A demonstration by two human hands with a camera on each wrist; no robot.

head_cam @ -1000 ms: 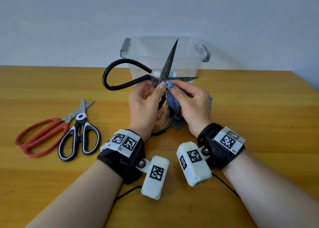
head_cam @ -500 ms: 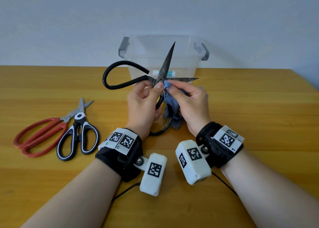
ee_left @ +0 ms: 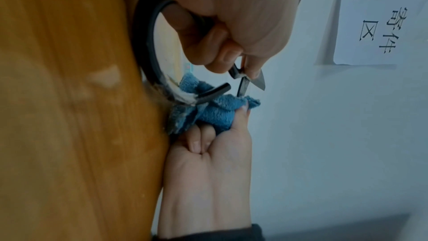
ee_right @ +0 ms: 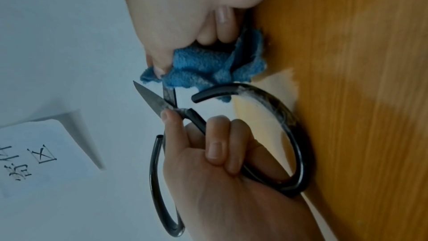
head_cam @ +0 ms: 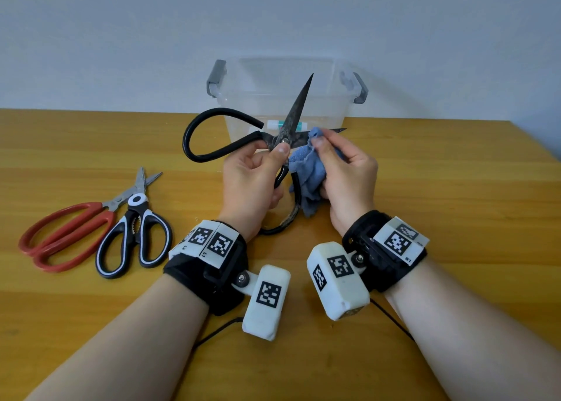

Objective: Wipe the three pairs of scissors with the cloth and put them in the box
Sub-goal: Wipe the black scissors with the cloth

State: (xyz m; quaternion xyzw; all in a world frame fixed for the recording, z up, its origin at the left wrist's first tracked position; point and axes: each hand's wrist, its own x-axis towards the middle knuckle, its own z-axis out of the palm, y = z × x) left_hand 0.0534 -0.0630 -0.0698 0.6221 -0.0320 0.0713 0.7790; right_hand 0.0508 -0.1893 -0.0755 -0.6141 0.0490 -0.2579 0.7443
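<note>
My left hand [head_cam: 258, 173] grips the big black iron scissors [head_cam: 291, 115] at the pivot, with its fingers curled round the lower handle loop [ee_right: 296, 135]. The blades stand spread wide, one pointing up, one pointing right. My right hand [head_cam: 343, 163] pinches the blue cloth [head_cam: 306, 169] around the right-pointing blade, partway along it. The cloth [ee_left: 208, 109] hangs down to the table. Behind stands the clear plastic box [head_cam: 334, 103] with grey latches. Red-handled scissors [head_cam: 63, 233] and black-and-white kitchen scissors [head_cam: 136, 233] lie on the table at the left.
The wooden table [head_cam: 440, 188] stretches left and right of the hands. A white wall rises right behind the box. A small white and teal label [head_cam: 273, 125] shows through the box wall. A paper sign [ee_left: 382, 25] hangs on the wall.
My right hand has slid the cloth to the right along the horizontal blade, away from the pivot. The left hand and the scissors have stayed almost still.
</note>
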